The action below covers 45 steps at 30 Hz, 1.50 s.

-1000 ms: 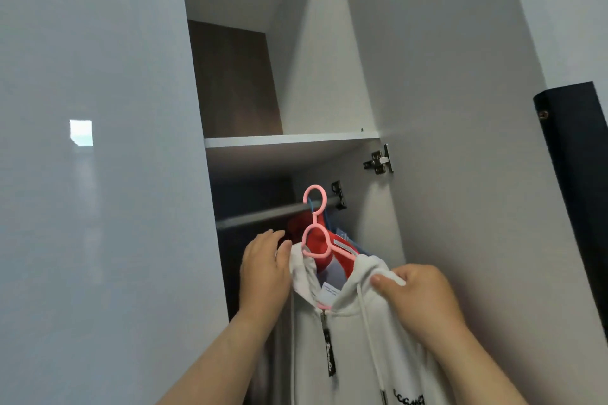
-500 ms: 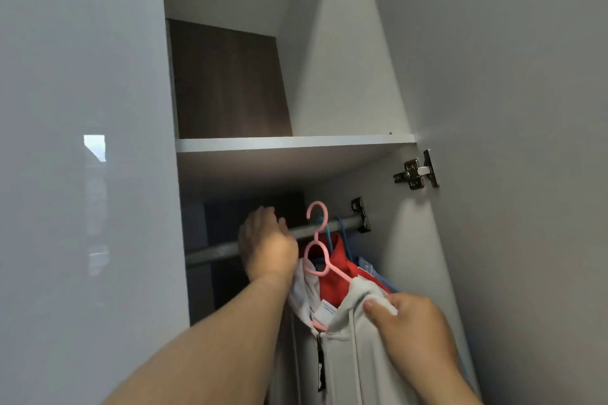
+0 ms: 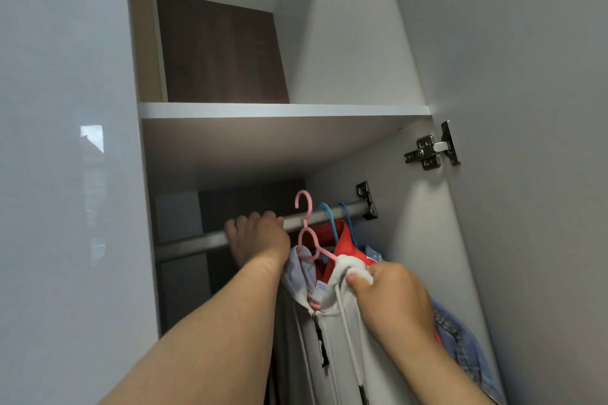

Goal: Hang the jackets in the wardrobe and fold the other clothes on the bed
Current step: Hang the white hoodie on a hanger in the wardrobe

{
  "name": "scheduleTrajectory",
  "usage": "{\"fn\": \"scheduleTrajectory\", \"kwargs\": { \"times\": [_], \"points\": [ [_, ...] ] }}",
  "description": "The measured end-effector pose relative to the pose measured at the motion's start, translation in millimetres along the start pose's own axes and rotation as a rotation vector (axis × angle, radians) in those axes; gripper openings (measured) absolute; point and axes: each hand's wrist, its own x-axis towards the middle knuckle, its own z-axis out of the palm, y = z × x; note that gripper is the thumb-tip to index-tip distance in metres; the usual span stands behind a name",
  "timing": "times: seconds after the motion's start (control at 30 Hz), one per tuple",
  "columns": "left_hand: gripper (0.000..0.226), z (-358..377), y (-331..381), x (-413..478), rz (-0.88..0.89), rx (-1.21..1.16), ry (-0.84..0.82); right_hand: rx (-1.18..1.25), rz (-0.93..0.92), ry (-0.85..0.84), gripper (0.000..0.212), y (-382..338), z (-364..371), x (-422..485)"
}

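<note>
The wardrobe (image 3: 348, 43) stands open, its door (image 3: 526, 108) swung out on the right; a white shelf (image 3: 283, 110) crosses it, and under that runs a metal rail (image 3: 190, 245). A white jacket (image 3: 339, 339) hangs low in the middle, between the two forearms; a denim jacket (image 3: 467, 348) and a red jacket (image 3: 345, 240) hang behind it to the right. The left hand (image 3: 260, 242) has its fingers curled over the rail, just left of the white jacket's collar. The right hand (image 3: 394, 299) pinches the edge of the hood between thumb and fingers. A pink hanger (image 3: 307, 233) sits in the collar; its hook rises at the rail, beside the left hand, but whether it is over the rail cannot be told. Blue hangers (image 3: 329, 217) hook the rail further right.
</note>
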Motion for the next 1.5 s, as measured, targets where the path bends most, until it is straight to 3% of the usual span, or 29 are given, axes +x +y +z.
{"fn": "scheduleTrajectory", "kwargs": {
  "times": [0.33, 0.6, 0.8, 1.23, 1.37, 1.5],
  "points": [
    [0.037, 2, 1, -2, 0.012, 0.014, 0.025, -0.132, -0.093, -0.044, 0.037, 17, 11, -12],
    [0.036, 3, 1, -1, 0.015, 0.032, 0.038, 0.08, -0.071, -0.117, 0.016, 45, 18, -20],
    [0.034, 0, 1, -3, 0.024, 0.045, 0.029, -0.024, -0.144, 0.008, 0.034, 48, 36, -42],
    [0.037, 9, -1, 0, 0.032, 0.062, 0.066, -0.131, -0.14, 0.133, 0.036, 66, 39, -29],
    [0.037, 14, 1, -4, 0.028, 0.077, 0.047, -0.007, -0.092, 0.046, 0.029, 71, 37, -38],
    [0.057, 5, 15, -16, -0.081, -0.064, -0.111, 0.107, 0.026, -0.132, 0.029, 89, 31, -57]
  ]
}}
